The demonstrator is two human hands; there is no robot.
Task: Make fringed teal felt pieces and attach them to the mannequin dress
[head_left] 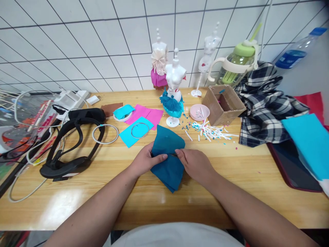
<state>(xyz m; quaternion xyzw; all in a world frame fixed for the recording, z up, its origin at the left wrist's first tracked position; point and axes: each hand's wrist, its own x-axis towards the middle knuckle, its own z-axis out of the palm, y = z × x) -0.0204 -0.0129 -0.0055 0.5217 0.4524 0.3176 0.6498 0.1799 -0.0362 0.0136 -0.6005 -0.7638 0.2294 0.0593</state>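
A folded piece of dark teal paper (pixel 168 154) lies on the wooden table (pixel 231 185) in front of me. My left hand (pixel 145 160) pinches its left side, thumb on top. My right hand (pixel 194 164) pinches its right side, fingers closed on the paper's fold. Just beyond stands a small white mannequin (pixel 175 80) wearing a teal ruffled paper skirt (pixel 171 105). A light cyan sheet with a wire ring (pixel 140 130) and pink sheets (pixel 147 115) lie behind the teal paper.
A black headset with cables (pixel 73 144) lies at the left. A cardboard box (pixel 223 104), pink dish (pixel 199 112) and white paper scraps (pixel 213 131) sit at the right, with a plaid cloth (pixel 267 103), a green-lidded bottle (pixel 238 63) and two more mannequins (pixel 159 61) behind.
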